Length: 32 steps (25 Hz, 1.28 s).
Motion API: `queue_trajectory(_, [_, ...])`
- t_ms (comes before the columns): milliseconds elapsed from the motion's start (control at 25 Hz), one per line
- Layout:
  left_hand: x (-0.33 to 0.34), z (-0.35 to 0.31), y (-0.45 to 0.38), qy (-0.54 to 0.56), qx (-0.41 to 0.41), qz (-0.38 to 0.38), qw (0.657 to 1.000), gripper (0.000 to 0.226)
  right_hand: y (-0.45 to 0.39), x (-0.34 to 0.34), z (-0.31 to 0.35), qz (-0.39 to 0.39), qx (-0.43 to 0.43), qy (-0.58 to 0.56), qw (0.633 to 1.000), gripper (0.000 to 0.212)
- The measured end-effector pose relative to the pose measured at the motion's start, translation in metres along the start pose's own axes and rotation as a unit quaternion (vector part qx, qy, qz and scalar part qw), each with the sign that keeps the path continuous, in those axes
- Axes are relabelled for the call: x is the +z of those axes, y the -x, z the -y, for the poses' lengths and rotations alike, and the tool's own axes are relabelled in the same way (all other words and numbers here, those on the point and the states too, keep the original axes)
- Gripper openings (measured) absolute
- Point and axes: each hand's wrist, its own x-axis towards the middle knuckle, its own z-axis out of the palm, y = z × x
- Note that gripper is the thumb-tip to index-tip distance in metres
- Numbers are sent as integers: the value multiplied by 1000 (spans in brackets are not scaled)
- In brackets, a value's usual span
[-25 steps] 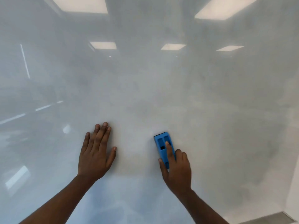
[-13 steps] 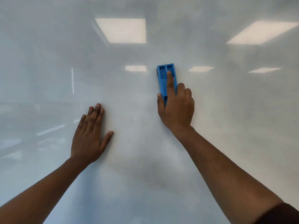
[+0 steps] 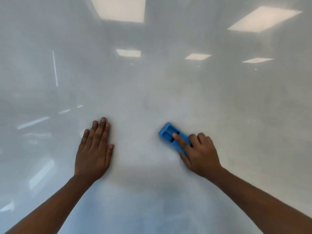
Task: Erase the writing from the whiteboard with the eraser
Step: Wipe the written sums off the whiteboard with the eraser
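- Plainly, the blue eraser (image 3: 173, 136) lies flat against the whiteboard (image 3: 168, 92), tilted with its free end up and toward the left hand (image 3: 93, 151), which rests well apart from it.
- Grip: the right hand (image 3: 198, 155) holds the eraser, forefinger stretched along its ribbed back, the other fingers curled over its lower end; the thumb side is blurred, so how it wraps there is hard to tell.
- The left hand is released, palm and straight fingers pressed flat on the whiteboard, holding nothing.
- Handling, as a judgement: the eraser looks like a light, stiff moulded plastic block. Its recessed pockets give the forefinger purchase, so pressing down through its middle while pinching its long sides should keep it flat.
- The whiteboard is glossy and probably slippery; it mirrors the ceiling lights (image 3: 119, 9) above the eraser.
- Around the eraser only a faint grey haze shows, no legible writing, so the task seems near done.
- Containers: none is in view.
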Motion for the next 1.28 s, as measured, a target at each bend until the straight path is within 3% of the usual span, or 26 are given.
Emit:
queue_trajectory(120, [5,1,3,5,-1,-19,1000,67,-87,-9,-38,-39,210,44,976,66])
queue_trajectory(200, [8,1,4,9,1,-32,999,66,-109,-5,-26,-43,279,57,958,68])
queue_trajectory(360, [10,0,6,17,5,-44,999,65,-41,15,55,-40,203,27,978,74])
queue_trajectory(480, [7,-3,6,30,-11,-38,999,66,60,19,110,44,84,-18,995,77])
queue_trajectory(600, [9,-21,14,61,4,-19,998,68,101,5,71,87,5,-23,996,80])
queue_trajectory(680, [13,-38,16,70,31,-9,997,68,77,-5,17,41,59,-10,997,79])
queue_trajectory(840, [24,-86,11,77,67,-9,995,67,-29,-25,-91,-11,115,-14,993,54])
queue_trajectory(960, [40,-124,13,74,63,-31,995,66,-76,-30,-155,-53,160,-25,985,67])
queue_trajectory(1160, [54,-127,18,61,55,-57,995,65,30,-9,-136,-94,201,-39,974,50])
queue_trajectory(1280, [57,-128,18,56,54,-62,995,65,130,-1,-69,-49,323,-78,942,58])
